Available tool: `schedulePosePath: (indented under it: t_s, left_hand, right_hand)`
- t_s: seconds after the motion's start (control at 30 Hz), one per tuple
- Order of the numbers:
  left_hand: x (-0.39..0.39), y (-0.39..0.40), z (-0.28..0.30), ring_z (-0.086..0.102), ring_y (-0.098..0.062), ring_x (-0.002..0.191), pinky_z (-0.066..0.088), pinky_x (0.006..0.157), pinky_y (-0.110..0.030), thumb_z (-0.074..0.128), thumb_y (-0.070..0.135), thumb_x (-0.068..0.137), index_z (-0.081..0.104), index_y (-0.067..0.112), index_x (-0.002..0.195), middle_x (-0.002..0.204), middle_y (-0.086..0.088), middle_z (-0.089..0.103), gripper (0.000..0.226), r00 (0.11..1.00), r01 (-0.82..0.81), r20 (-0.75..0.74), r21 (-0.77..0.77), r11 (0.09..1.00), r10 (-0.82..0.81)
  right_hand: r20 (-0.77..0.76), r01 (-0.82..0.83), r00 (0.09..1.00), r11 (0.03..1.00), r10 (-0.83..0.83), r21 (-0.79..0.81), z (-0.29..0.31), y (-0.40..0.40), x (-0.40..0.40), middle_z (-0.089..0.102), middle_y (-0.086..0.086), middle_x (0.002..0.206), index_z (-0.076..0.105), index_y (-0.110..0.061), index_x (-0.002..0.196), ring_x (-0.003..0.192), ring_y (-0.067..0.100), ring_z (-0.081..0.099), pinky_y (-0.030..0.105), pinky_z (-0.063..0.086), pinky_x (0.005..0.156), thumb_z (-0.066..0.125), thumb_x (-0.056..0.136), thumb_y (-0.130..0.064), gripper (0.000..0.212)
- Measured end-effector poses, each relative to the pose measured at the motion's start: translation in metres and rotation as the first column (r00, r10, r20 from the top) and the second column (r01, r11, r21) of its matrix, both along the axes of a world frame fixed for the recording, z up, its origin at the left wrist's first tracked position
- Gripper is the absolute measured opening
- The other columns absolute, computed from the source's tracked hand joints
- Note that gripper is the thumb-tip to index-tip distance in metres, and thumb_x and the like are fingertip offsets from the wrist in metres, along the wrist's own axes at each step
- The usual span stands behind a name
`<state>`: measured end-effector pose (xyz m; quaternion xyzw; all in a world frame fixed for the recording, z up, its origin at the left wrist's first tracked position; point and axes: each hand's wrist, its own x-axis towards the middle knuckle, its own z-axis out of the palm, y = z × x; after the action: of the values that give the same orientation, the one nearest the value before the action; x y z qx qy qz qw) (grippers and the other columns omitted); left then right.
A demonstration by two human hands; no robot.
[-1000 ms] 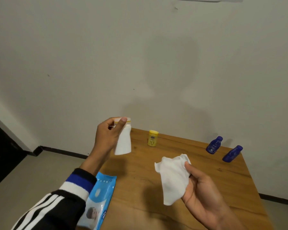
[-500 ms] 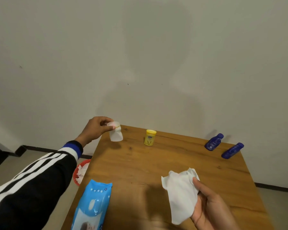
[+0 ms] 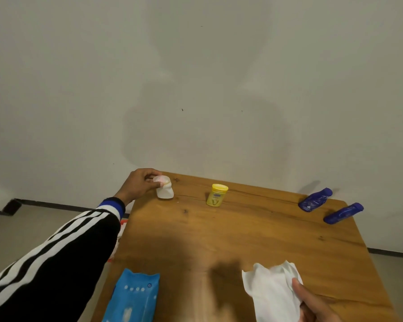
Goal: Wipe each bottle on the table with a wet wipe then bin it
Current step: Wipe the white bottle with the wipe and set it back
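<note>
White bottle [image 3: 164,190] upright at far-left corner of desk [image 3: 242,231], left hand [image 3: 139,185] curled round its top. Right hand [image 3: 312,303] near, low right, pinching wet wipe [image 3: 271,291]. Yellow bottle [image 3: 216,195] upright, just right of white one; 2 blue bottles [image 3: 315,199] [image 3: 343,213] lying far right, long axes slanting up-right. Right hand nearer blue pair, left nearer yellow. Wipe pack [image 3: 133,298] at near-left edge.

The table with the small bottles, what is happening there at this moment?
A person is cleaning bottles. The left hand grips a small white bottle at the table's far left corner. The right hand holds a wet wipe. A yellow bottle stands upright; two blue bottles lie at the right. A blue wipes pack lies near.
</note>
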<state>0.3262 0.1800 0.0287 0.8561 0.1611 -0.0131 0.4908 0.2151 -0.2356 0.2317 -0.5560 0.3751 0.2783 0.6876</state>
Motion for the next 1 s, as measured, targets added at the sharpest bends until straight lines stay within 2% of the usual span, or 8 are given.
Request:
schedulePosePath:
  t_s: [0.2, 0.27, 0.3, 0.33, 0.37, 0.47, 0.57, 1.0]
  left_hand:
    - [0.008, 0.009, -0.013, 0.064, -0.013, 0.102, 0.049, 0.083, -0.018, 0.08, 0.021, 0.082, 0.069, 0.015, 0.119, 0.113, 0.0, 0.07, 0.039, 1.0, 0.017, -0.023, 0.004, 1.0, -0.017]
    - [0.009, 0.011, -0.015, 0.064, -0.013, 0.102, 0.049, 0.083, -0.018, 0.08, 0.02, 0.082, 0.069, 0.015, 0.118, 0.112, 0.0, 0.07, 0.038, 1.0, 0.008, -0.021, 0.004, 1.0, -0.008]
    - [0.009, 0.012, -0.017, 0.064, -0.013, 0.102, 0.049, 0.083, -0.018, 0.08, 0.019, 0.082, 0.069, 0.016, 0.118, 0.112, 0.0, 0.07, 0.037, 1.0, 0.007, -0.02, 0.003, 1.0, -0.007]
    - [0.01, 0.013, -0.018, 0.064, -0.014, 0.102, 0.049, 0.083, -0.018, 0.079, 0.019, 0.082, 0.069, 0.016, 0.117, 0.112, 0.0, 0.069, 0.036, 1.0, 0.008, -0.021, 0.002, 1.0, -0.008]
    - [0.01, 0.014, -0.019, 0.064, -0.015, 0.103, 0.049, 0.082, -0.018, 0.079, 0.019, 0.083, 0.069, 0.017, 0.117, 0.112, 0.0, 0.069, 0.036, 1.0, 0.012, -0.023, 0.0, 1.0, -0.012]
    - [0.01, 0.015, -0.023, 0.063, -0.013, 0.101, 0.048, 0.08, -0.016, 0.079, 0.019, 0.083, 0.068, 0.017, 0.117, 0.112, -0.001, 0.069, 0.036, 0.999, 0.013, -0.032, 0.001, 1.0, -0.013]
    - [0.009, 0.015, -0.026, 0.063, -0.009, 0.099, 0.047, 0.078, -0.014, 0.079, 0.018, 0.083, 0.068, 0.018, 0.116, 0.111, 0.0, 0.069, 0.035, 0.999, 0.013, -0.046, -0.002, 1.0, -0.013]
    - [0.019, 0.007, -0.031, 0.056, -0.013, 0.105, 0.043, 0.09, -0.023, 0.073, 0.017, 0.089, 0.062, 0.014, 0.128, 0.125, -0.004, 0.063, 0.041, 0.996, 0.063, -0.073, 0.091, 0.994, -0.057]
  right_hand:
    - [-0.164, 0.149, 0.977, 0.987, -0.139, 0.053, -0.016, 0.009, -0.005, 0.064, 0.019, 0.047, 0.057, 0.003, 0.116, 0.026, 0.027, 0.056, 0.023, 0.026, 0.015, 0.044, 0.103, -0.024, 0.033]
    - [-0.082, 0.207, 0.975, 0.978, -0.208, -0.024, -0.022, 0.013, 0.002, 0.049, 0.025, 0.032, 0.054, 0.019, 0.107, 0.018, 0.019, 0.046, 0.003, 0.022, 0.026, 0.037, 0.104, -0.013, 0.036]
    - [-0.05, 0.28, 0.957, 0.955, -0.286, -0.093, -0.018, 0.025, 0.008, 0.035, 0.024, 0.022, 0.047, 0.028, 0.103, 0.032, -0.001, 0.052, 0.056, -0.037, 0.034, 0.032, 0.102, -0.006, 0.037]
    - [-0.047, 0.27, 0.96, 0.959, -0.275, -0.091, -0.014, 0.034, 0.014, 0.033, 0.021, 0.02, 0.043, 0.028, 0.101, 0.043, -0.012, 0.053, 0.058, 0.044, 0.033, 0.028, 0.102, -0.007, 0.038]
    - [-0.033, 0.263, 0.964, 0.965, -0.263, -0.014, -0.014, 0.036, 0.014, 0.039, 0.02, 0.022, 0.047, 0.022, 0.104, 0.038, -0.003, 0.056, 0.02, 0.025, 0.018, 0.028, 0.105, -0.011, 0.038]
    - [-0.129, 0.209, 0.972, 0.973, -0.196, 0.095, -0.029, 0.02, 0.005, 0.06, 0.025, 0.043, 0.062, 0.022, 0.079, 0.027, 0.021, 0.056, 0.039, 0.037, 0.02, 0.039, 0.105, -0.021, 0.055]
    - [-0.257, 0.118, 0.963, 0.981, -0.076, 0.153, -0.033, 0.014, 0.006, 0.071, 0.023, 0.065, 0.066, 0.004, 0.102, 0.04, 0.034, 0.066, 0.035, 0.043, 0.023, 0.046, 0.101, -0.028, 0.037]
    - [-0.239, 0.021, 0.971, 0.996, 0.0, 0.084, -0.013, 0.023, 0.008, 0.06, 0.016, 0.043, 0.06, 0.005, 0.091, 0.022, 0.023, 0.052, 0.02, 0.03, 0.018, 0.046, 0.101, -0.022, 0.032]
